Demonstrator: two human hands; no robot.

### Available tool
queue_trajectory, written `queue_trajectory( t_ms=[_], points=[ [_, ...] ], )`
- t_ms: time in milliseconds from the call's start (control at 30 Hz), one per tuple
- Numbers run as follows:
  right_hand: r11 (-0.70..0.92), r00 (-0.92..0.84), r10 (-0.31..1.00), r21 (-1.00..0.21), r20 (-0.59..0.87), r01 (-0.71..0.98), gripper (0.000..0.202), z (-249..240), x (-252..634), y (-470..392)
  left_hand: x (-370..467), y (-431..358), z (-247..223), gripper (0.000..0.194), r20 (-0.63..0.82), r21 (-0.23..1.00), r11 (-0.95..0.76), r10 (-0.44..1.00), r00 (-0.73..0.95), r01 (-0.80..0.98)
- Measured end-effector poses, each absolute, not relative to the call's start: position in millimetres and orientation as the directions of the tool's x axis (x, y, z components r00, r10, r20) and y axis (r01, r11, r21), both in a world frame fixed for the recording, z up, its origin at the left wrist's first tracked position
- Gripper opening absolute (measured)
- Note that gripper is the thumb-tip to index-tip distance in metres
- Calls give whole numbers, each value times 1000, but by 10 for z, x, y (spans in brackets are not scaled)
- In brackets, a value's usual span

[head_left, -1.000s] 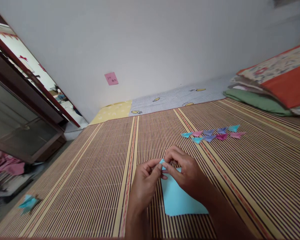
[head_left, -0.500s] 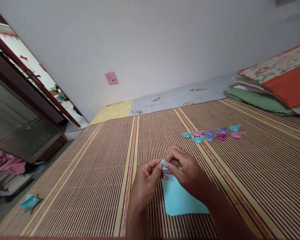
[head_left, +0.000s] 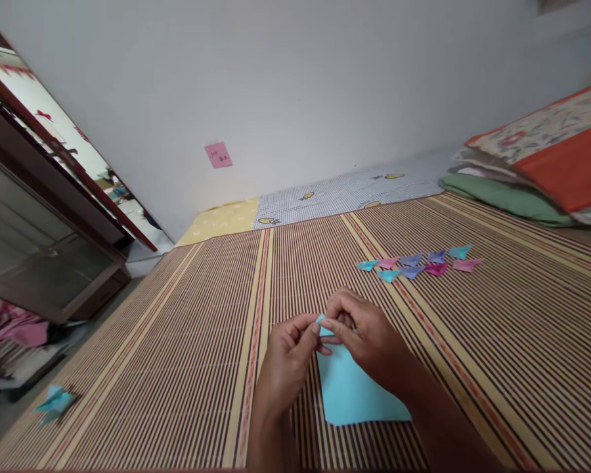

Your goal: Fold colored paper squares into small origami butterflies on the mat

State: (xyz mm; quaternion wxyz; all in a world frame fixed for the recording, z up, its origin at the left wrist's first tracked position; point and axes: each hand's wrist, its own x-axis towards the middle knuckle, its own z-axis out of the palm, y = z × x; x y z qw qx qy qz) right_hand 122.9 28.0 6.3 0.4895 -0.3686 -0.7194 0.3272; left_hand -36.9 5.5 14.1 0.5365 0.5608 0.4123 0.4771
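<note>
A small folded piece of light blue paper (head_left: 325,328) is pinched between both hands, partly covered by the fingers. My left hand (head_left: 289,358) grips its left side between thumb and forefinger. From the right, my right hand (head_left: 367,338) holds the other side, thumb laid across the front. Below them a stack of light blue square paper (head_left: 359,394) lies on the striped mat (head_left: 201,368), its upper part hidden by the hands.
Beyond my hands, several folded paper pieces (head_left: 412,271) in blue, pink and purple lie in two rows. A folded blue paper shape (head_left: 55,402) sits at the mat's left edge. Folded bedding (head_left: 546,171) is stacked at right. A pink note (head_left: 218,155) hangs on the wall.
Both hands keep the same grip on the folded paper, with hardly any movement. The whole view has shifted slightly.
</note>
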Motion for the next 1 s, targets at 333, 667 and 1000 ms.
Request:
queue_trajectory(
  t_ms=[333,667,1000],
  points=[
    [545,-289,830,-804,476,240,12,52,1247,311,-391,79,99,25,92,993,-74,974,207,-95],
    [620,-127,781,-734,612,277,13,67,1229,288,-293,114,72,27,43,956,-7,992,119,-293],
    [562,-3,809,-773,587,294,10,97,1184,259,-238,105,89,17,44,940,-35,999,18,-341]
  ],
)
